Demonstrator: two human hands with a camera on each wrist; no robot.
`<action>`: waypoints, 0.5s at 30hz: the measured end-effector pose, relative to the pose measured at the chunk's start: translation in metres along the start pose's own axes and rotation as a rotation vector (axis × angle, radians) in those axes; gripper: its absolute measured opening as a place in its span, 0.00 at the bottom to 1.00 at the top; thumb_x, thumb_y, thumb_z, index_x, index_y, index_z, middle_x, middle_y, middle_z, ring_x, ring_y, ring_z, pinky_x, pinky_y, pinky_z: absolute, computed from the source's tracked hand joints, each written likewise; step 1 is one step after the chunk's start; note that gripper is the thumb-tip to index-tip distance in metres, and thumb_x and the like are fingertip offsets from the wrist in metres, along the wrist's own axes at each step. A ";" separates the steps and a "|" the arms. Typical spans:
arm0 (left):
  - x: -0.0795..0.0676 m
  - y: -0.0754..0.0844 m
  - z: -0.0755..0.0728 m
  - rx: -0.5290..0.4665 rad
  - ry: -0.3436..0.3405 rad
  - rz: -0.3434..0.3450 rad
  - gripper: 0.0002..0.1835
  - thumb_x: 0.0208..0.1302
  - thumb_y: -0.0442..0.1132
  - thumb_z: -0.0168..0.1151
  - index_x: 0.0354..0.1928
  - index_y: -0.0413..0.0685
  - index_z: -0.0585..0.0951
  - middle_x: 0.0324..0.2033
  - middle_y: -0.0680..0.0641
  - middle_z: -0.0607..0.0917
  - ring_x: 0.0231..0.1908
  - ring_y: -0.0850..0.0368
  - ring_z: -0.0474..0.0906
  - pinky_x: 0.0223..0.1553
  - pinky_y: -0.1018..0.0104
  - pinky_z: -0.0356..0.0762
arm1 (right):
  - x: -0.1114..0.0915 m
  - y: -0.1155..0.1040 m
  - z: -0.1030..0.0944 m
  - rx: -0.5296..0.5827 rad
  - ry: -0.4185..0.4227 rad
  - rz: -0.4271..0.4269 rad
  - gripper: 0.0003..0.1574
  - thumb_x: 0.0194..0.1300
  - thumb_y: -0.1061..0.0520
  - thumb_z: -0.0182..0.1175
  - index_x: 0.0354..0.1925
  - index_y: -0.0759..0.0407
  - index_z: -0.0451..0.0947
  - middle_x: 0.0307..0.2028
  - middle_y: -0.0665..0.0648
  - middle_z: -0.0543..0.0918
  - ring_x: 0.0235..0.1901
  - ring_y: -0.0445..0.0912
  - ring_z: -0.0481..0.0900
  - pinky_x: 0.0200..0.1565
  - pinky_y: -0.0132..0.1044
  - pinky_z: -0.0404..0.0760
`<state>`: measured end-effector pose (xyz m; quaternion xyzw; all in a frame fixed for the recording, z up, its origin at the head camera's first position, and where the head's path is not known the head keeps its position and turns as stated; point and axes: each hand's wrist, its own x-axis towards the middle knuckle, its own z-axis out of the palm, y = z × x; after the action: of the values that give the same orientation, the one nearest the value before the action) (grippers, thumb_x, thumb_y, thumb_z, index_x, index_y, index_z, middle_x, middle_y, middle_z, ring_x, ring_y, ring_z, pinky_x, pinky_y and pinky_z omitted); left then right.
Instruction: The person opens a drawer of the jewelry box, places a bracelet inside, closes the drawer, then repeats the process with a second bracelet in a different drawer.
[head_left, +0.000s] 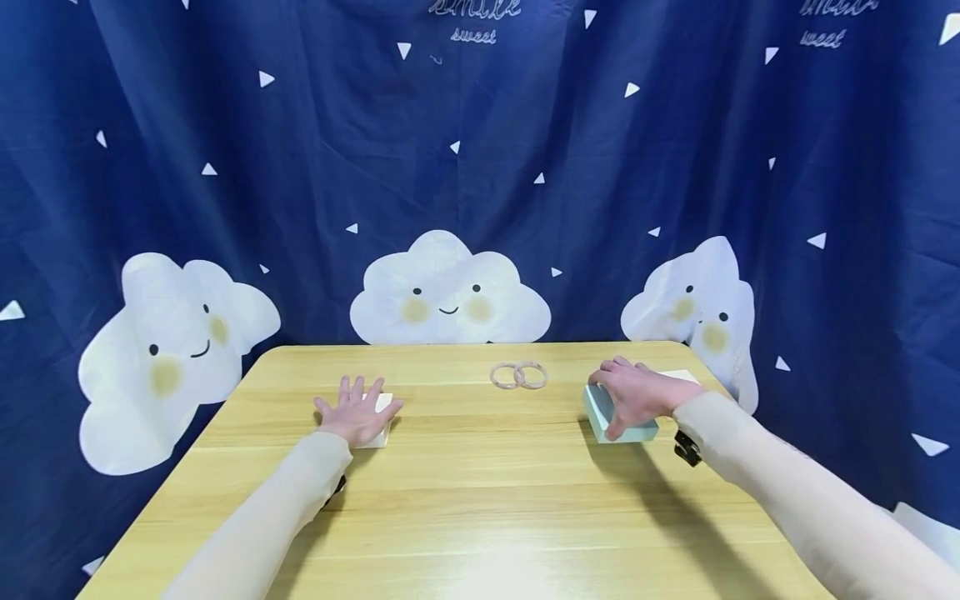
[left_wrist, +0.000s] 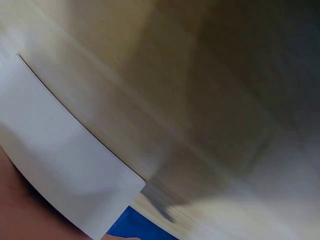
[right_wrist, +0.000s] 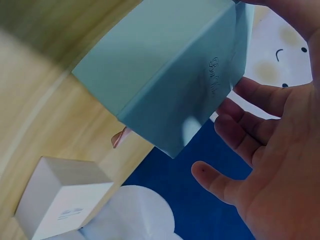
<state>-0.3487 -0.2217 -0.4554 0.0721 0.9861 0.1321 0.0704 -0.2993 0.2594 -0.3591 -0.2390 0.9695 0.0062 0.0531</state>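
Note:
My left hand (head_left: 356, 414) spreads its fingers over a small white box (head_left: 381, 433), covering part of it. In the left wrist view the pale flat side of this white box (left_wrist: 75, 145) fills the lower left, with skin at its edge. At the table's right side, my right hand (head_left: 637, 393) grips a light blue box (head_left: 633, 433), thumb on the near side and fingers toward the far side. The right wrist view shows the light blue box (right_wrist: 185, 85) tilted, with dark script on one face.
Two pale pinkish bangles (head_left: 519, 384) overlap near the table's far edge. A white flat-topped thing (head_left: 680, 375) lies partly behind my right wrist. A white box with print (right_wrist: 65, 200) stands at lower left in the right wrist view. Behind the wooden table (head_left: 480, 483) hangs a blue curtain (head_left: 480, 192).

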 end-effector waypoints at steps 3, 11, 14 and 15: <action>-0.002 0.002 -0.001 0.005 -0.001 -0.003 0.51 0.67 0.79 0.28 0.81 0.52 0.48 0.79 0.32 0.43 0.77 0.30 0.29 0.60 0.13 0.25 | 0.007 -0.004 -0.003 0.003 -0.009 -0.004 0.55 0.35 0.39 0.82 0.60 0.56 0.76 0.47 0.52 0.77 0.45 0.48 0.69 0.44 0.52 0.76; -0.007 0.004 -0.002 -0.013 0.001 -0.012 0.51 0.67 0.79 0.30 0.81 0.53 0.49 0.79 0.33 0.44 0.78 0.30 0.30 0.60 0.14 0.24 | 0.027 -0.015 -0.007 -0.010 -0.009 -0.032 0.54 0.35 0.37 0.81 0.59 0.56 0.77 0.47 0.52 0.77 0.46 0.48 0.70 0.46 0.52 0.76; -0.007 0.004 -0.002 -0.018 0.005 -0.012 0.51 0.67 0.79 0.30 0.81 0.52 0.50 0.79 0.33 0.45 0.78 0.30 0.30 0.60 0.14 0.25 | 0.035 -0.019 -0.007 -0.013 -0.015 -0.049 0.53 0.35 0.37 0.81 0.59 0.55 0.77 0.47 0.52 0.77 0.46 0.47 0.70 0.45 0.50 0.76; -0.007 0.004 -0.001 -0.018 0.005 -0.015 0.51 0.67 0.79 0.29 0.81 0.53 0.49 0.79 0.33 0.45 0.78 0.31 0.30 0.60 0.14 0.25 | 0.037 -0.020 -0.008 -0.013 -0.017 -0.053 0.53 0.36 0.37 0.81 0.59 0.55 0.77 0.47 0.52 0.77 0.46 0.47 0.70 0.45 0.49 0.77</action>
<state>-0.3415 -0.2191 -0.4520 0.0639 0.9856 0.1405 0.0696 -0.3235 0.2237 -0.3552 -0.2651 0.9623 0.0133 0.0602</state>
